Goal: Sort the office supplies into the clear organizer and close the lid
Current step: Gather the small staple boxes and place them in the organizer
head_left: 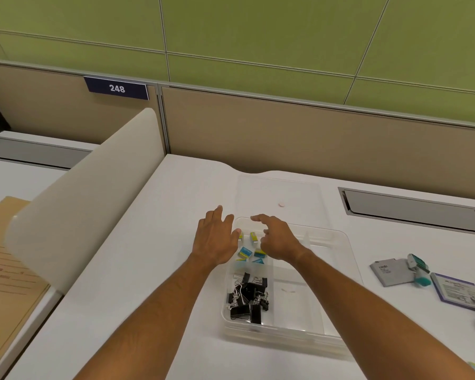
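White desk (pixel 154 242) bears clear organizer (pixel 343 242), lid (pixel 299 193), grey card (pixel 390 272).

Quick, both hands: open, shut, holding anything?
Left hand: open, fingers straight, holding nothing.
Right hand: open, fingers loosely curled over the clear plastic organizer, holding nothing.

A clear plastic organizer (pixel 337 242) is sitting open on the white desk. Its clear lid (pixel 279 193) is lying flat just behind it. Black binder clips (pixel 247 297) are piling up in the near left part. Small yellow and blue boxes (pixel 251 249) are lying in the far left part.
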